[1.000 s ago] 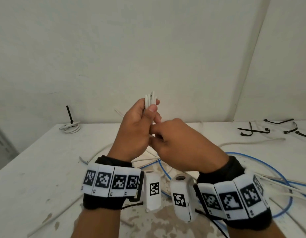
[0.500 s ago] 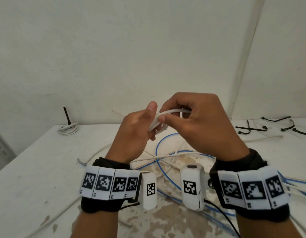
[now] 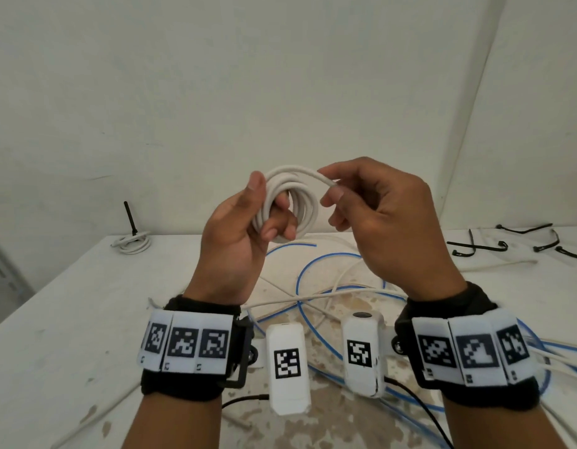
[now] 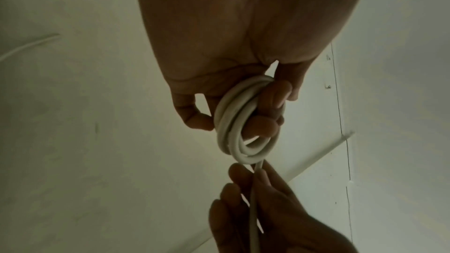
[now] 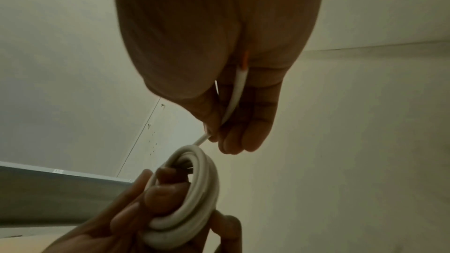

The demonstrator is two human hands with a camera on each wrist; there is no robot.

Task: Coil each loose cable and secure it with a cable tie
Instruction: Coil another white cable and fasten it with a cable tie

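Note:
A white cable coil (image 3: 290,205) of several turns is held up above the table. My left hand (image 3: 248,222) grips it, thumb on the near side and fingers curled through the loop; the left wrist view shows the coil (image 4: 243,134) wrapped round those fingers. My right hand (image 3: 371,215) pinches the cable's free end (image 3: 329,182) between thumb and forefinger, just right of the coil. In the right wrist view the end (image 5: 235,101) runs through that hand, with the coil (image 5: 197,195) below. Black cable ties (image 3: 475,249) lie on the table at the far right.
Loose blue cables (image 3: 313,273) and white cables (image 3: 345,293) sprawl over the white table (image 3: 70,319) under my hands. A coiled white cable (image 3: 133,243) with an upright black tie sits at the back left. Walls close the back and right sides.
Both hands rose a little and drew apart. The right hand carried the cable's end over the coil to the right, and the coil now faces me as an open round loop.

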